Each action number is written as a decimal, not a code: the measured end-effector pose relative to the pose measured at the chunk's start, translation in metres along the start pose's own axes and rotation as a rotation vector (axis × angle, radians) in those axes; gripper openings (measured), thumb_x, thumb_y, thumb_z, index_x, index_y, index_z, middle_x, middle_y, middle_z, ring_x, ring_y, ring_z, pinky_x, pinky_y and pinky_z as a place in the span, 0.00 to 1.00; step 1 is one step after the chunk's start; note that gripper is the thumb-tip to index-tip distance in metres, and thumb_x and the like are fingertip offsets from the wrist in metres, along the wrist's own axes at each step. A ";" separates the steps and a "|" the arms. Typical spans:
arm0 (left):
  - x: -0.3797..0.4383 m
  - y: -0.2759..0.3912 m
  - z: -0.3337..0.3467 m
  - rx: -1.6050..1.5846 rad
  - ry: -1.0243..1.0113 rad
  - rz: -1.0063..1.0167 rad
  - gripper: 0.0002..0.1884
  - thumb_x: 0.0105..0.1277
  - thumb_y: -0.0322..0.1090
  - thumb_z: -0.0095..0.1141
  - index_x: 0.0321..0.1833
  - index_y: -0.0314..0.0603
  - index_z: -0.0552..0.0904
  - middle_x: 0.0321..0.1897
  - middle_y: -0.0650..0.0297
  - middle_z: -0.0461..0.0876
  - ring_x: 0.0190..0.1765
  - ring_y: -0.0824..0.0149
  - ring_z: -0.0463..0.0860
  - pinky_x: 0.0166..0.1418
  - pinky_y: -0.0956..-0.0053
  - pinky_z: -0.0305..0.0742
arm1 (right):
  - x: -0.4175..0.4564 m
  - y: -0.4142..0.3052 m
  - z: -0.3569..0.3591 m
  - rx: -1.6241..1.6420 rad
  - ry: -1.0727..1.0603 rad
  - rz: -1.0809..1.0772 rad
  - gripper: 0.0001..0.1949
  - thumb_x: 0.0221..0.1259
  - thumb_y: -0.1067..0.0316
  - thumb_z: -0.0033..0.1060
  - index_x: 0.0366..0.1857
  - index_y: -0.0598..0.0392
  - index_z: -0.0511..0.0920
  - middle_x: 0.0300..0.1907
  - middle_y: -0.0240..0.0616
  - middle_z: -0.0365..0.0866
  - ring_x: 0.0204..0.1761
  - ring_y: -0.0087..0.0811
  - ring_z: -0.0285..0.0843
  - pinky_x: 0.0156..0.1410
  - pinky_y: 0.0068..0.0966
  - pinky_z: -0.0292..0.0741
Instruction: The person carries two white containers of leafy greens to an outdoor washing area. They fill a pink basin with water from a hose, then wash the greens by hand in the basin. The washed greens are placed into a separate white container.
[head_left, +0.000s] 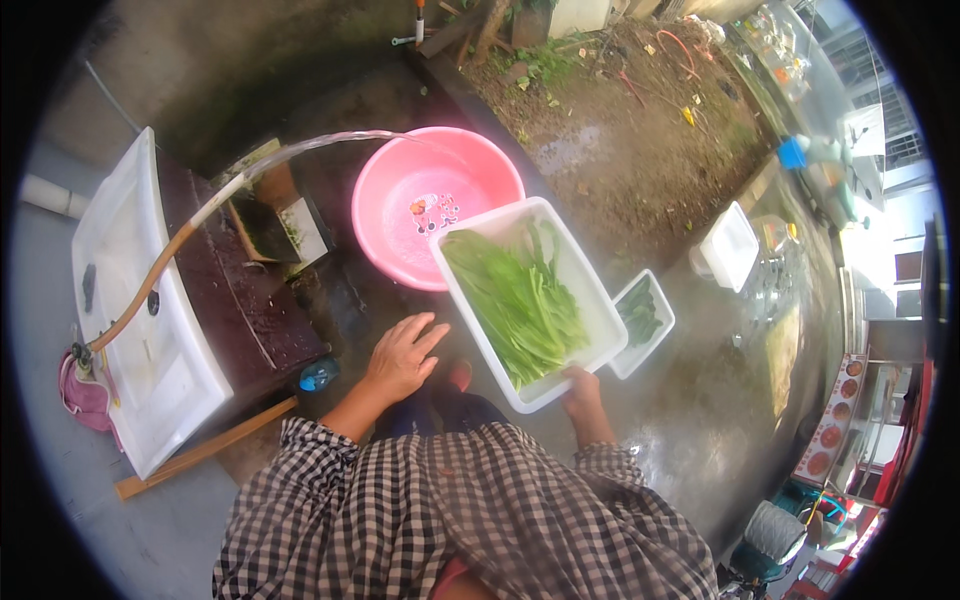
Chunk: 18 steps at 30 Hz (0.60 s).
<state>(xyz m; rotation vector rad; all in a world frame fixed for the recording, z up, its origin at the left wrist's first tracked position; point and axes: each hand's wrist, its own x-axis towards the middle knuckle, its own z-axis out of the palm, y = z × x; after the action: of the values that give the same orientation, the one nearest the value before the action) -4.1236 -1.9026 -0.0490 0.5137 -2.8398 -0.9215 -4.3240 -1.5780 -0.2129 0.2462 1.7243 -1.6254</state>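
Observation:
My right hand (583, 394) grips the near rim of a white plastic tub (596, 330) that holds long green leafy vegetables (517, 307). The tub's far left corner overlaps the rim of a round pink basin (375, 217); whether it rests there I cannot tell. Cartoon figures decorate the basin's floor. A stream of water (337, 137) from a tan hose (161, 262) arcs into the basin. To the left of the tub my left hand (403, 356) is held with fingers apart, holding nothing. Partly behind the tub, a smaller white container (637, 364) holds darker green leaves (639, 311).
A white sink (195, 360) stands at left, beside dark brown steps (247, 322) and a wooden plank (206, 450). A blue plastic bottle (319, 375) lies near them. White containers (731, 244) stand on the wet ground at right. Beyond the basin, a low curb (457, 94) borders bare soil (637, 150).

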 end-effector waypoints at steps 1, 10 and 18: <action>0.006 0.004 0.001 0.086 0.006 0.067 0.27 0.50 0.34 0.59 0.56 0.50 0.71 0.58 0.59 0.65 0.61 0.56 0.64 0.61 0.60 0.61 | 0.001 -0.004 -0.003 -0.059 -0.063 -0.025 0.17 0.42 0.82 0.47 0.42 0.65 0.69 0.35 0.42 0.70 0.39 0.40 0.72 0.46 0.37 0.73; -0.003 -0.002 0.026 0.178 -0.065 0.209 0.14 0.40 0.33 0.63 0.33 0.48 0.77 0.33 0.67 0.72 0.43 0.65 0.71 0.59 0.59 0.58 | 0.014 -0.032 -0.006 -0.345 -0.333 0.014 0.19 0.41 0.80 0.50 0.43 0.71 0.70 0.38 0.48 0.74 0.38 0.42 0.76 0.43 0.35 0.75; -0.032 0.002 0.032 0.097 0.025 0.170 0.11 0.41 0.33 0.61 0.28 0.47 0.74 0.28 0.67 0.72 0.38 0.64 0.71 0.46 0.67 0.63 | -0.021 -0.075 0.063 -0.254 -0.199 0.325 0.21 0.41 0.80 0.52 0.45 0.71 0.70 0.39 0.48 0.75 0.38 0.42 0.76 0.43 0.34 0.75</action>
<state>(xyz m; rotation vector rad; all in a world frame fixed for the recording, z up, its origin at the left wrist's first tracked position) -4.1005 -1.8720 -0.0733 0.2842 -2.8622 -0.7456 -4.3301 -1.6421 -0.1365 0.2197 1.6210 -1.1461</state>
